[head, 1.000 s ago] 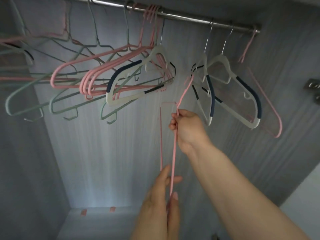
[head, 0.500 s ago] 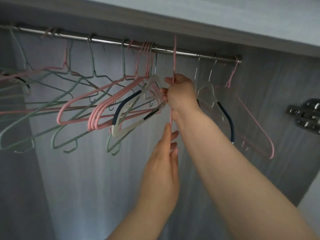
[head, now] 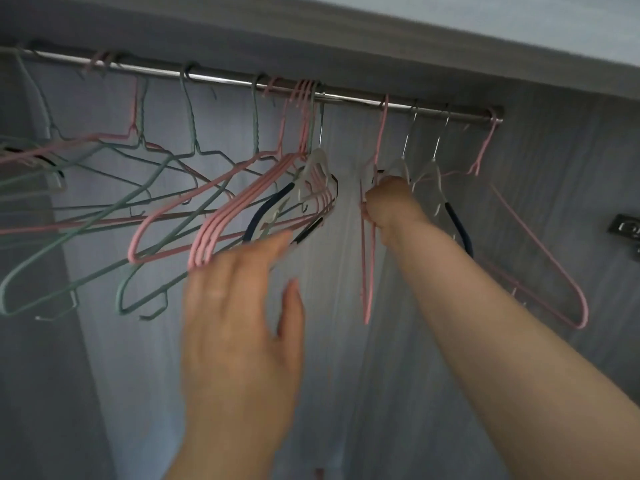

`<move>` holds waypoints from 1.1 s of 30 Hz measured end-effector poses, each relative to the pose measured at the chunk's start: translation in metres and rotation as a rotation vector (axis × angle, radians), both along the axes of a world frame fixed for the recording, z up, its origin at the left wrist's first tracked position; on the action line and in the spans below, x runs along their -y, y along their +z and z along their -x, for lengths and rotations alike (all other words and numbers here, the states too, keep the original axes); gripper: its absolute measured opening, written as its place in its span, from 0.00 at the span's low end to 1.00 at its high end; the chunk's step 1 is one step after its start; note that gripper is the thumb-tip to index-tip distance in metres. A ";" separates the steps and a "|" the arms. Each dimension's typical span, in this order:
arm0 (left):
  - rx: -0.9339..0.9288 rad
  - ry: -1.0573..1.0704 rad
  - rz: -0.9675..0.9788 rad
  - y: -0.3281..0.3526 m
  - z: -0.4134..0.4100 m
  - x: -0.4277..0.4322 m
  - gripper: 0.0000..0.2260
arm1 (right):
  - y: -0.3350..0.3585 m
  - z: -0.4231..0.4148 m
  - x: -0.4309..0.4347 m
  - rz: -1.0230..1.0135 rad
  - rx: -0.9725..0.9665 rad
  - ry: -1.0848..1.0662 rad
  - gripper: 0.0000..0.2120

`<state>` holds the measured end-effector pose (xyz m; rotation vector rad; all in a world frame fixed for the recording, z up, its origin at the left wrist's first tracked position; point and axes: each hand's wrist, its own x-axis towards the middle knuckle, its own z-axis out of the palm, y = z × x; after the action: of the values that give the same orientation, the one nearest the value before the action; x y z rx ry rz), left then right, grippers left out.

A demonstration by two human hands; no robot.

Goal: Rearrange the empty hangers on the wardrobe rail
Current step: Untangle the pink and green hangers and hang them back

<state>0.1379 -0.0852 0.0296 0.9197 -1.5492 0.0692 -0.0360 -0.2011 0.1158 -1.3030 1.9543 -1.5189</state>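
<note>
The grey wardrobe back wall (head: 346,375) fills most of the view, with the underside of a top panel (head: 311,43) above it. Beneath that panel one metal rail (head: 346,98) runs from the left edge, dropping slightly toward its right end. Empty hangers hang along it, overlapping so that an exact total is hard to give: roughly four green wire hangers (head: 62,271) spread across the left half, a tight bunch of four pink hangers (head: 221,233) just left of centre with at least two further pink ones mixed among the green, one white hanger with dark grips (head: 313,174) just behind that bunch, two more white hangers (head: 433,181) right of centre, and one pink hanger (head: 540,251) at the far right end. Between the bunch and the white pair, a single pink hanger (head: 367,258) is hooked on the rail and seen edge-on. The right hand (head: 393,202) is closed around the neck and shoulder of this hanger, its forearm crossing in front of the white pair and hiding their lower parts. The left hand (head: 242,323), blurred, is spread open with fingers extended, holding nothing, its fingertips near the lower ends of the pink bunch. A metal hinge (head: 627,230) sits at the right edge.
</note>
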 end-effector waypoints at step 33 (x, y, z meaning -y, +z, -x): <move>0.100 -0.007 -0.098 0.093 0.027 0.092 0.09 | -0.024 -0.028 -0.040 -0.097 -0.066 0.432 0.27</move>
<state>0.1109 -0.1775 0.1230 1.0002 -1.6606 0.0349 -0.0081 -0.1609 0.0915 -1.6188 1.6188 -1.1699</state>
